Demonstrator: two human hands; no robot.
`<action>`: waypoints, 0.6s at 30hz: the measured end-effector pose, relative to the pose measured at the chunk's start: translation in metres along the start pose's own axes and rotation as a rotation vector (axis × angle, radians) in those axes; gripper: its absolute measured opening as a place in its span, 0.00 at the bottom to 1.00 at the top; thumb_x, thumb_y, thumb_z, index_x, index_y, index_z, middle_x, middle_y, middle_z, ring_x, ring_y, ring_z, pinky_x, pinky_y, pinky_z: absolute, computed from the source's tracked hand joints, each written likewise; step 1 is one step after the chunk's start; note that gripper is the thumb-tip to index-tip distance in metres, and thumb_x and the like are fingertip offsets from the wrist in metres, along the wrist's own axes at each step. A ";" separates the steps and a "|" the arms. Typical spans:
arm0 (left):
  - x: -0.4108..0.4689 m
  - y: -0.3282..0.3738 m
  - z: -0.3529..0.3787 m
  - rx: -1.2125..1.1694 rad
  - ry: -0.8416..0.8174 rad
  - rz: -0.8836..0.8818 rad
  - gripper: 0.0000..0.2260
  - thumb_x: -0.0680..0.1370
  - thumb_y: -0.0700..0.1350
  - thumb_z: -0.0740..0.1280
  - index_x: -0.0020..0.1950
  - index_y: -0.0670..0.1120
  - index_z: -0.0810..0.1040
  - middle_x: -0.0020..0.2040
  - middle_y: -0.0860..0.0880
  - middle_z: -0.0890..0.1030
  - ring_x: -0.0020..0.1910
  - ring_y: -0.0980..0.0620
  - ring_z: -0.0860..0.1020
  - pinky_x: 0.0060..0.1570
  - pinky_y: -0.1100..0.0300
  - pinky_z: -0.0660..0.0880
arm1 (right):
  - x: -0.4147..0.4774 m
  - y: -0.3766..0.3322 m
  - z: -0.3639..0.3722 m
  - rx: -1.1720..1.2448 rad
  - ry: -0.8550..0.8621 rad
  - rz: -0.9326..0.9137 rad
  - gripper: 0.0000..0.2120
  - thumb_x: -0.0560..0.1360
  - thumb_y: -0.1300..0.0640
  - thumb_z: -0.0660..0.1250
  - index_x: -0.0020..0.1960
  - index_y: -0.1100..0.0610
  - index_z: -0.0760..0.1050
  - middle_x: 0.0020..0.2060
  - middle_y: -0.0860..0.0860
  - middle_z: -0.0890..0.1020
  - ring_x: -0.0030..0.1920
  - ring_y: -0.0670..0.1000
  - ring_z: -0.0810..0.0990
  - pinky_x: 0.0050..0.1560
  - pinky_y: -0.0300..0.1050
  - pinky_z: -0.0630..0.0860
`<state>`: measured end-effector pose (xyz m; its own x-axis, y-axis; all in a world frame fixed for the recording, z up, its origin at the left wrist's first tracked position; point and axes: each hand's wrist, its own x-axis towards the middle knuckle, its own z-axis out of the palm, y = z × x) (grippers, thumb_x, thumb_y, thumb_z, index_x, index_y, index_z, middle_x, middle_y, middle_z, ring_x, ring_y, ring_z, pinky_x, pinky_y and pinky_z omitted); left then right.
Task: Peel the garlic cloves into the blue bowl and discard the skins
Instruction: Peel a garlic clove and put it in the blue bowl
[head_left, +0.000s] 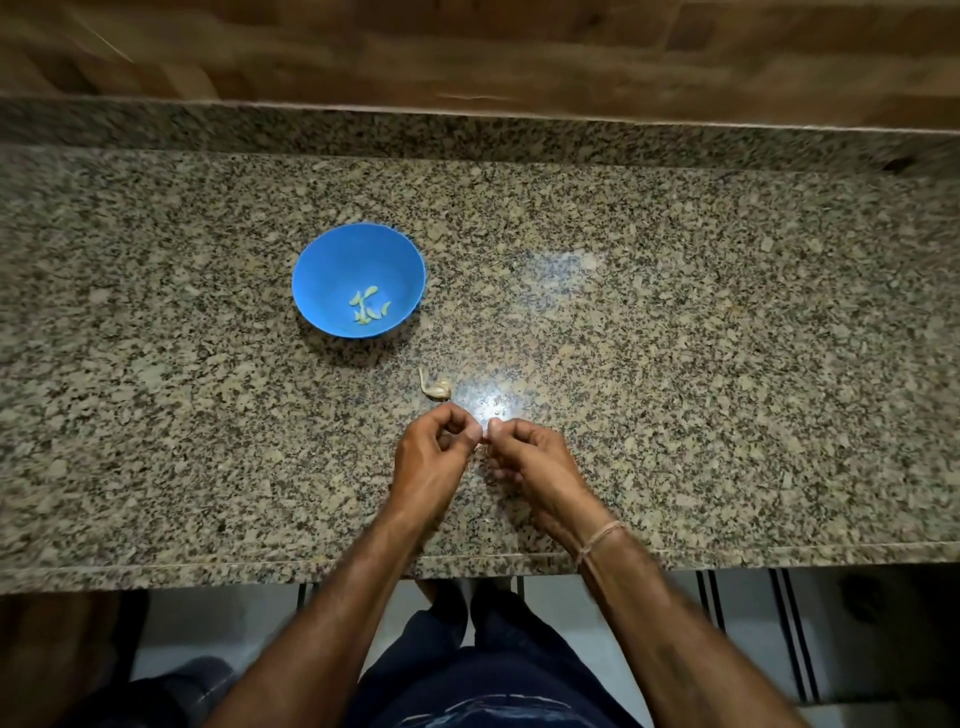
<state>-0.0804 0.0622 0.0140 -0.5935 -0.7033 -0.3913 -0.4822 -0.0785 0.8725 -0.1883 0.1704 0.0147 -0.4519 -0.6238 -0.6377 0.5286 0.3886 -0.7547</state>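
Note:
A blue bowl (337, 260) stands on the speckled granite counter (675, 338), left of centre, with several pale peeled garlic cloves (368, 306) at its bottom. A small garlic piece with a curled stem (435, 387) lies on the counter between the bowl and my hands. My left hand (431, 462) and my right hand (530, 462) meet fingertip to fingertip just in front of that piece, both pinching a small garlic clove that is almost wholly hidden by the fingers.
A raised granite ledge (467, 132) and a wooden wall run along the back. The counter's front edge (208, 564) lies near my forearms. A thread band circles my right wrist (597, 540). Floor and my legs show below.

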 end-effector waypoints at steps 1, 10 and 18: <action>0.001 0.001 0.001 0.013 -0.013 0.020 0.05 0.82 0.47 0.71 0.46 0.51 0.80 0.43 0.52 0.84 0.45 0.52 0.83 0.45 0.55 0.81 | 0.001 -0.001 -0.001 -0.040 0.000 -0.014 0.12 0.81 0.50 0.70 0.49 0.60 0.81 0.38 0.50 0.81 0.36 0.47 0.78 0.40 0.42 0.79; -0.006 0.013 0.024 -0.135 -0.071 -0.120 0.11 0.87 0.46 0.59 0.48 0.44 0.73 0.40 0.50 0.74 0.36 0.56 0.70 0.34 0.64 0.68 | 0.004 -0.011 -0.006 -0.393 0.102 -0.269 0.12 0.81 0.51 0.70 0.45 0.59 0.76 0.40 0.50 0.79 0.39 0.44 0.76 0.44 0.40 0.78; -0.010 0.016 0.034 0.152 0.012 0.000 0.14 0.88 0.52 0.56 0.67 0.50 0.76 0.59 0.54 0.77 0.53 0.59 0.76 0.51 0.68 0.72 | -0.001 -0.012 -0.001 -0.313 0.136 -0.197 0.14 0.86 0.52 0.61 0.45 0.57 0.73 0.37 0.48 0.74 0.33 0.44 0.69 0.29 0.29 0.70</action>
<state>-0.1041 0.0922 0.0223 -0.5867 -0.7115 -0.3868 -0.5747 0.0293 0.8178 -0.1948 0.1669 0.0236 -0.6249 -0.6197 -0.4748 0.1874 0.4714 -0.8618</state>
